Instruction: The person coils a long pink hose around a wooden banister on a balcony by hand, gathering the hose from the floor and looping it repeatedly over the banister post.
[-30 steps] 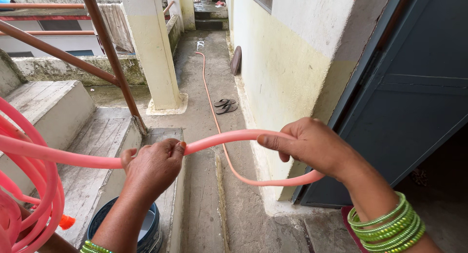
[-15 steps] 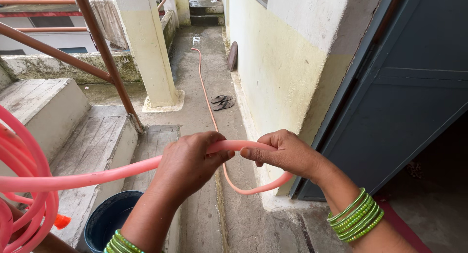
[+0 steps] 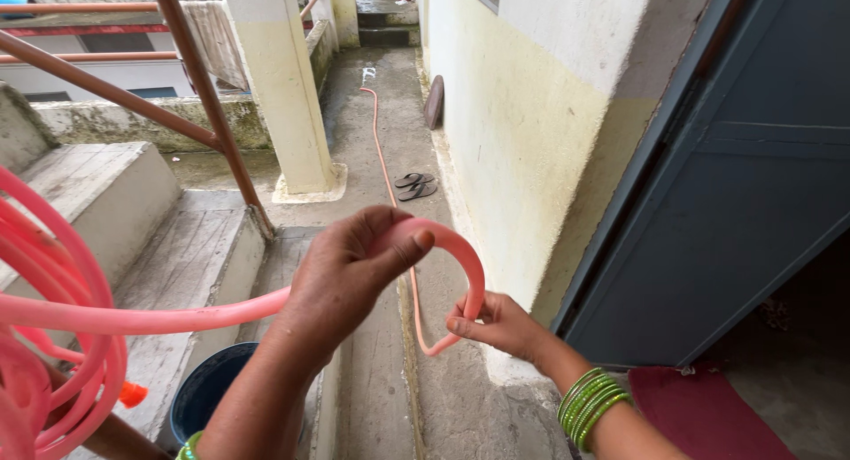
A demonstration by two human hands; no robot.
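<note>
a narrow concrete passage [image 3: 390, 123] runs away between a cream and yellow wall [image 3: 522, 115] on one side and a square pillar [image 3: 283, 88] with worn concrete steps [image 3: 133, 221] on the other. a dark blue-grey door [image 3: 753, 185] stands open near the wall, with a red mat [image 3: 708, 407] at its foot. a rusty brown railing [image 3: 190, 79] slants over the steps. a pink hose [image 3: 452, 247] trails along the passage floor, rises to the hands, arches between them and passes on to a thick coil of the same hose [image 3: 53, 336] at the edge of view beside the steps. a dark blue bucket [image 3: 208, 389] sits below the steps. a pair of black sandals [image 3: 414, 186] lies beside the hose further down the passage. the left hand [image 3: 350, 274] is clenched around the hose at the top of the arch, thumb pressed over it. the right hand [image 3: 496, 323], lower and just beside it, pinches the hose's downward leg between fingers and thumb. green bangles [image 3: 589, 407] ring the right wrist.
</note>
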